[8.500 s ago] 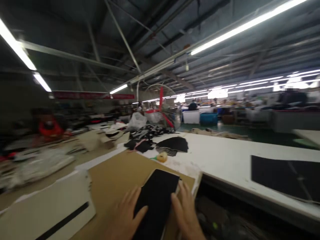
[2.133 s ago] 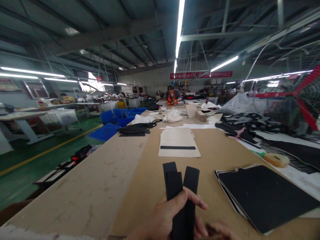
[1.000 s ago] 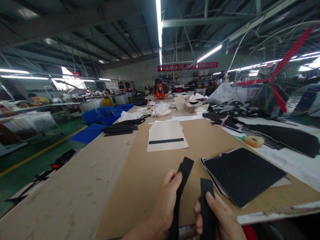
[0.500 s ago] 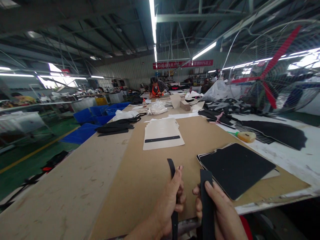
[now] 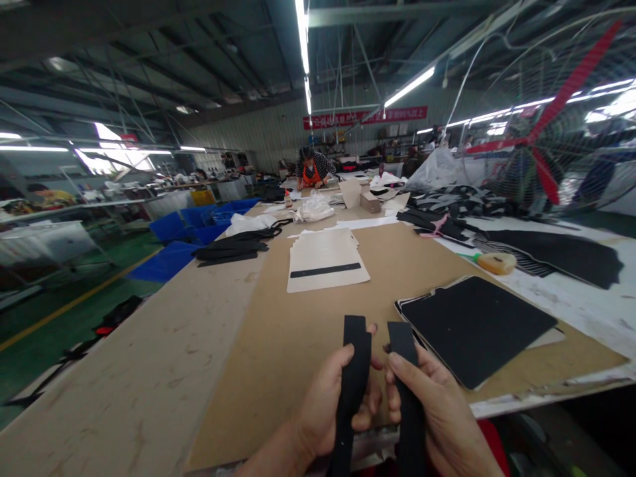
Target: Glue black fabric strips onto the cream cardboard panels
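Observation:
Black strips hang from both hands over the table's near edge. My left hand is closed on a black strip, thumb on its face; a second layer seems to overlap it at the top. My right hand grips another black strip between thumb and fingers. The two strips stand close together but apart. Beyond them lies a stack of cream panels with a black strip across its near part. Right of my right hand is a stack topped by a black panel.
Black straps lie at the table's left edge. A yellow bottle rests on the right, near dark fabric pieces. Plastic bags and a carton sit farther back. A person bends over the far end. A large fan stands right.
My left hand has turned its strip so the broad face shows, and a second layer now appears at its top. Both hands have come closer together. The view has shifted slightly.

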`<state>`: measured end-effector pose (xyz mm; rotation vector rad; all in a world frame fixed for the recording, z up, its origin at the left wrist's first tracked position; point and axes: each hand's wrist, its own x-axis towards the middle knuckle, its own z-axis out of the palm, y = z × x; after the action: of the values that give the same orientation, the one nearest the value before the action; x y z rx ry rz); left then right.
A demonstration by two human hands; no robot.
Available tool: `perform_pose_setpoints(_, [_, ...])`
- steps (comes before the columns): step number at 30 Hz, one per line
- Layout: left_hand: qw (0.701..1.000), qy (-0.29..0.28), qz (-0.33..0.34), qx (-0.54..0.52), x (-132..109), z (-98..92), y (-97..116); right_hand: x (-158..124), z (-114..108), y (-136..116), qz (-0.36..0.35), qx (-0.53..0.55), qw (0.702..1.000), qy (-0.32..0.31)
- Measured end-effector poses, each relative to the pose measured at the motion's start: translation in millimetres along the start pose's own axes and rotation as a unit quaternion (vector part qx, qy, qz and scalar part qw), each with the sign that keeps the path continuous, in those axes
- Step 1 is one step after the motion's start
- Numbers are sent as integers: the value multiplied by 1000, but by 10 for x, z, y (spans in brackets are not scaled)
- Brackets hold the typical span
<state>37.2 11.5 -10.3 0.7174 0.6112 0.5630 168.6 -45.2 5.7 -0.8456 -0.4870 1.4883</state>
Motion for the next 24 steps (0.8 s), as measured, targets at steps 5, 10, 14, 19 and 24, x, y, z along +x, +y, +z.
perform_pose_setpoints(5, [1000, -6, 2, 16, -44, -12, -79, 59, -18, 69, -20, -47, 999, -16])
perform_pose_setpoints(10, [998, -57, 26, -27, -30, -10, -103, 118, -78, 100, -15, -62, 998, -6])
perform_pose_setpoints(14, [995, -79, 11, -60, -13, -1, -58, 115, -26, 43, -23, -13, 1000, -14])
perform_pose_setpoints(19, [998, -54, -5, -28, -33, -40, -14, 122, 10, -107, -47, -29, 997, 47])
perform_pose_setpoints(24, [999, -23, 15, 36, -53, -41, -3, 170, -24, -201, -73, -107, 990, 50])
